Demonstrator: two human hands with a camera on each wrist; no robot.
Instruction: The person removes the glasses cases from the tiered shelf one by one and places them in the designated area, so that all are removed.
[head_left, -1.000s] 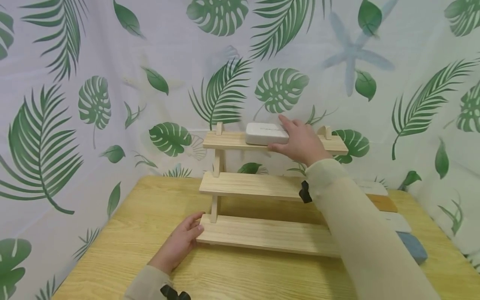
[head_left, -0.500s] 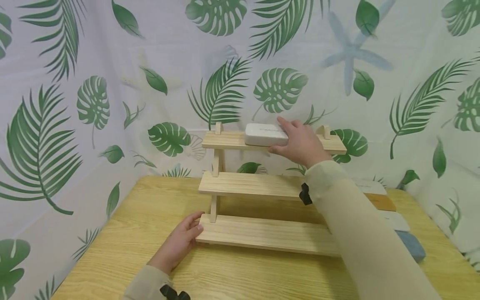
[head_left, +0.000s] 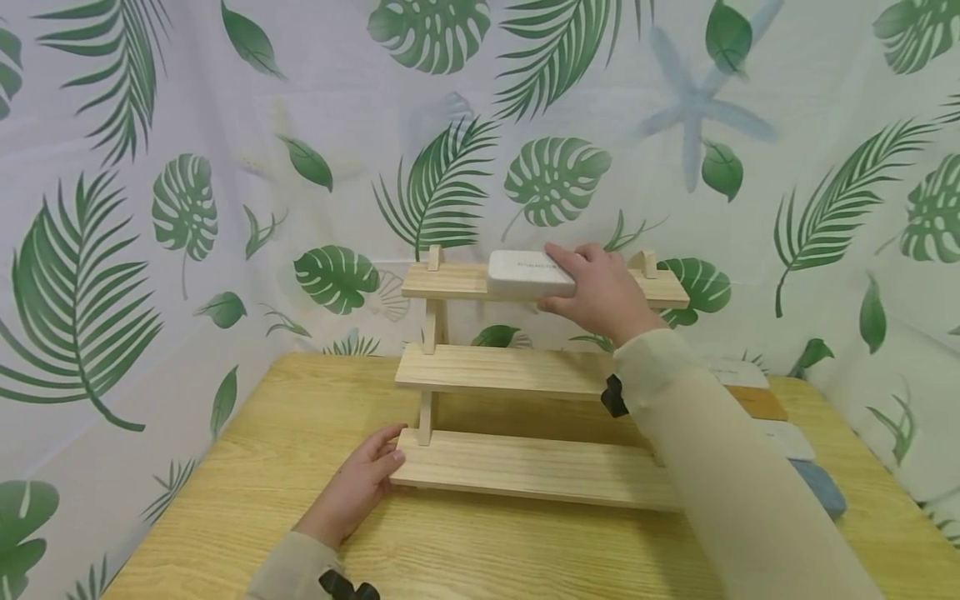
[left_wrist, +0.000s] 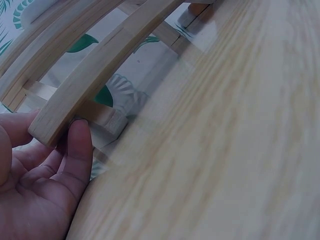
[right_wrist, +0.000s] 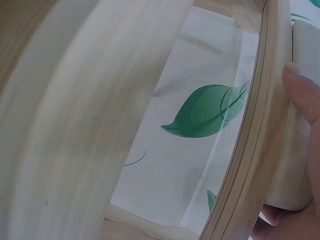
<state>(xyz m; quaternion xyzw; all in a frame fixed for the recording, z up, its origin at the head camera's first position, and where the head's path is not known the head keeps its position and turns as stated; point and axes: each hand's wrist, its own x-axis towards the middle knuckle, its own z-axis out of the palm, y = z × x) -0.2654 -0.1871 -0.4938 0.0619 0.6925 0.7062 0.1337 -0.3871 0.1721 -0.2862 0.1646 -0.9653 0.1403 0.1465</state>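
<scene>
My right hand (head_left: 603, 292) grips the right end of a white glasses case (head_left: 525, 273) on the top board of a three-tier wooden display stand (head_left: 525, 465). Small lettering shows on its lid. In the right wrist view, the thumb lies along the side of the case (right_wrist: 292, 165), next to the board edge (right_wrist: 250, 135). My left hand (head_left: 363, 479) holds the left end of the stand's lowest board. Seen from the left wrist, thumb and fingers (left_wrist: 79, 150) pinch that board end (left_wrist: 55, 120) from above and below. My right sleeve hides part of the stand's right side.
Right of the stand, partly behind my forearm, several more cases lie in a row: white ones (head_left: 786, 439), an orange one (head_left: 761, 403) and a blue one (head_left: 823, 487). The wooden table (head_left: 247, 492) meets a leaf-print cloth (head_left: 247, 208) at the back and sides.
The white glasses case has shifted slightly toward me and its lid tilts more forward, showing more lettering. My right hand moved with it. My left hand keeps its hold on the lowest board.
</scene>
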